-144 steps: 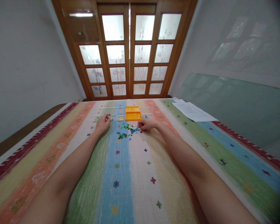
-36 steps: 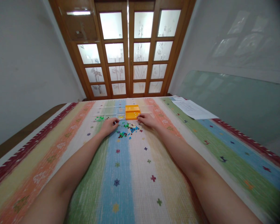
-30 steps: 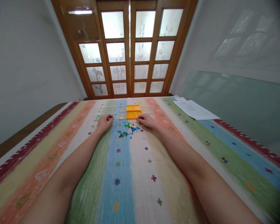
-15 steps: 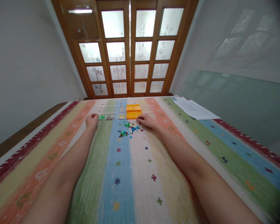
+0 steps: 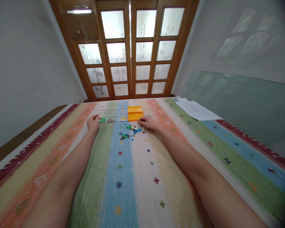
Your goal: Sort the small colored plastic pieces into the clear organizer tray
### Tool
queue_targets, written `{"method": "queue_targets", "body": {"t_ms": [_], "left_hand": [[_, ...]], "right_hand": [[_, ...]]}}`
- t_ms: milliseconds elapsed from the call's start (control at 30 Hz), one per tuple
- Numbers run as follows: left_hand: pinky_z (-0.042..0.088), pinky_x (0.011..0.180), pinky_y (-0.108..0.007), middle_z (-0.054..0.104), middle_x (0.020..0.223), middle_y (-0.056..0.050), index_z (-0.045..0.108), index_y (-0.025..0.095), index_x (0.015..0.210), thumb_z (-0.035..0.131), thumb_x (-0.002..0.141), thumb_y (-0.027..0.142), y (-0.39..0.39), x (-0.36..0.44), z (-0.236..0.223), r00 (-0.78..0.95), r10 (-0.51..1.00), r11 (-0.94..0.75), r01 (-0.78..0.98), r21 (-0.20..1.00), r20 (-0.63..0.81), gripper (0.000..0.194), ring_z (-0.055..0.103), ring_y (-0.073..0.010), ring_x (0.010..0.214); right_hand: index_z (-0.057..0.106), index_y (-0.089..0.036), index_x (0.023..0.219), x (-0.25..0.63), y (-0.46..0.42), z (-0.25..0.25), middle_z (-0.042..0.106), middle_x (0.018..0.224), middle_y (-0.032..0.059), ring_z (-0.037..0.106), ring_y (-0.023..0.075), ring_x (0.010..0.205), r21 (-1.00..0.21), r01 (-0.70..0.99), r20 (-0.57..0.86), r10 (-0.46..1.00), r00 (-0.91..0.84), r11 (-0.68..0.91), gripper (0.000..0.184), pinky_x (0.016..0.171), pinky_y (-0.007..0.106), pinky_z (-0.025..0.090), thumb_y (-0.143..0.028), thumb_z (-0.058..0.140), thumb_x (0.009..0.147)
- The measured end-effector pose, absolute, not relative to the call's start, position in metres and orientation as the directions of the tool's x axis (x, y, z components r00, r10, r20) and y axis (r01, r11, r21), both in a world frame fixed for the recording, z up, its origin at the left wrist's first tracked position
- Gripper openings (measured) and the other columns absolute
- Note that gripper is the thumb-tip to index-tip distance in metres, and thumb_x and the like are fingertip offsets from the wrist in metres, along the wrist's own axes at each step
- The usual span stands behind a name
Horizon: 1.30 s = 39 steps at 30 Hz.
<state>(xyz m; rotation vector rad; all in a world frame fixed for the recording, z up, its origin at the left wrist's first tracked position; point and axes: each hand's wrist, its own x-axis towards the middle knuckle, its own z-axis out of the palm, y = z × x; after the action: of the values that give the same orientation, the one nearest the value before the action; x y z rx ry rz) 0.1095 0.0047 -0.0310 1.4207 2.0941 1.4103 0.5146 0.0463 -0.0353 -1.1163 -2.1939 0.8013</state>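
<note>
My left hand (image 5: 93,123) rests at the left end of a clear compartment tray (image 5: 115,113), its fingers curled together by some small green pieces (image 5: 103,120). What those fingers hold, if anything, is too small to tell. My right hand (image 5: 146,122) is at the front right corner of an open orange box (image 5: 135,116), fingertips pinched; anything between them is hidden. Just in front of the box lies a loose pile of tiny blue, green, dark and pale pieces (image 5: 136,130). Brown pieces (image 5: 110,120) and yellow pieces (image 5: 123,118) sit in other tray compartments.
A striped, patterned cloth (image 5: 118,164) covers the table. Printed paper sheets (image 5: 197,110) lie at the back right, beside a pale green glass panel (image 5: 237,104). Wooden doors with glass panes (image 5: 133,50) stand beyond the table, between white walls.
The whole view has shifted slightly to the left. Both hands keep nearly the same places and poses by the tray and the orange box.
</note>
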Motion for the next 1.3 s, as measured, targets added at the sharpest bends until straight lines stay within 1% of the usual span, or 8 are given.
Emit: {"method": "queue_targets", "body": {"t_ms": [100, 233, 500, 733, 833, 1067, 1200, 1300], "left_hand": [[0.049, 0.069, -0.026, 0.077, 0.1, -0.008, 0.073, 0.015, 0.117, 0.052, 0.083, 0.028, 0.005, 0.115, -0.029, -0.491, 0.808, 0.026, 0.581, 0.813, 0.325, 0.043, 0.065, -0.0184, 0.078], [0.05, 0.077, -0.029, 0.079, 0.094, -0.005, 0.076, 0.018, 0.111, 0.053, 0.085, 0.029, 0.004, 0.126, -0.027, -0.358, 0.854, -0.043, 0.674, 0.738, 0.377, 0.037, 0.068, -0.0207, 0.084], [0.05, 0.079, -0.032, 0.079, 0.094, -0.005, 0.078, 0.022, 0.106, 0.053, 0.092, 0.033, -0.008, 0.162, -0.024, 0.103, 0.92, -0.281, 0.845, 0.454, 0.377, 0.031, 0.068, -0.0221, 0.082], [0.05, 0.089, -0.033, 0.078, 0.11, -0.004, 0.077, 0.025, 0.107, 0.051, 0.096, 0.035, -0.022, 0.19, -0.017, 0.412, 0.854, -0.498, 0.826, 0.266, 0.317, 0.03, 0.069, -0.0223, 0.096], [0.05, 0.091, -0.033, 0.077, 0.111, -0.004, 0.077, 0.026, 0.107, 0.051, 0.097, 0.034, -0.025, 0.196, -0.014, 0.457, 0.837, -0.53, 0.812, 0.242, 0.3, 0.029, 0.069, -0.022, 0.099], [0.05, 0.092, -0.031, 0.077, 0.112, -0.003, 0.076, 0.027, 0.109, 0.051, 0.098, 0.032, -0.03, 0.206, -0.013, 0.49, 0.828, -0.551, 0.802, 0.232, 0.273, 0.028, 0.069, -0.0209, 0.101], [0.05, 0.092, -0.032, 0.077, 0.11, -0.003, 0.077, 0.028, 0.107, 0.053, 0.097, 0.033, -0.032, 0.21, -0.013, 0.501, 0.82, -0.565, 0.785, 0.253, 0.278, 0.026, 0.069, -0.022, 0.099], [0.05, 0.093, -0.033, 0.077, 0.11, -0.004, 0.077, 0.028, 0.105, 0.054, 0.097, 0.034, -0.033, 0.212, -0.012, 0.494, 0.827, -0.557, 0.784, 0.273, 0.268, 0.025, 0.069, -0.0229, 0.1]], "right_hand": [[0.074, -0.018, 0.087, 0.514, 0.045, -0.034, 0.072, 0.08, 0.0034, 0.061, 0.0164, 0.072, -0.696, 0.521, 0.204, 0.832, -0.516, 0.494, 0.023, 0.071, 0.026, 0.044, -0.034, 0.059, 0.092], [0.075, -0.018, 0.086, 0.514, 0.044, -0.031, 0.072, 0.081, 0.0035, 0.061, 0.0164, 0.073, -0.678, 0.54, 0.193, 0.83, -0.524, 0.499, 0.023, 0.071, 0.026, 0.044, -0.034, 0.059, 0.092], [0.074, -0.017, 0.088, 0.518, 0.044, -0.015, 0.071, 0.081, 0.0028, 0.059, 0.015, 0.072, -0.582, 0.609, 0.106, 0.793, -0.599, 0.538, 0.019, 0.068, 0.025, 0.041, -0.026, 0.057, 0.089], [0.071, -0.018, 0.091, 0.518, 0.034, 0.0, 0.068, 0.078, 0.0003, 0.057, 0.0132, 0.069, -0.535, 0.63, -0.047, 0.725, -0.687, 0.563, 0.013, 0.062, 0.023, 0.038, -0.023, 0.062, 0.083], [0.071, -0.019, 0.093, 0.512, 0.027, 0.002, 0.069, 0.078, -0.0001, 0.058, 0.0128, 0.067, -0.491, 0.657, -0.111, 0.707, -0.698, 0.572, 0.013, 0.06, 0.022, 0.036, -0.023, 0.065, 0.082], [0.072, -0.02, 0.096, 0.503, 0.023, 0.005, 0.072, 0.085, 0.0013, 0.059, 0.0131, 0.07, -0.38, 0.7, -0.133, 0.713, -0.689, 0.605, 0.016, 0.061, 0.023, 0.035, -0.024, 0.067, 0.082], [0.07, -0.02, 0.088, 0.503, 0.021, 0.004, 0.071, 0.08, 0.0006, 0.058, 0.0138, 0.07, -0.421, 0.698, -0.116, 0.729, -0.675, 0.579, 0.01, 0.063, 0.024, 0.036, -0.021, 0.066, 0.079], [0.066, -0.02, 0.083, 0.506, 0.021, 0.005, 0.068, 0.077, 0.0, 0.056, 0.014, 0.069, -0.487, 0.659, -0.034, 0.742, -0.67, 0.573, 0.005, 0.062, 0.024, 0.036, -0.019, 0.064, 0.078]]}}
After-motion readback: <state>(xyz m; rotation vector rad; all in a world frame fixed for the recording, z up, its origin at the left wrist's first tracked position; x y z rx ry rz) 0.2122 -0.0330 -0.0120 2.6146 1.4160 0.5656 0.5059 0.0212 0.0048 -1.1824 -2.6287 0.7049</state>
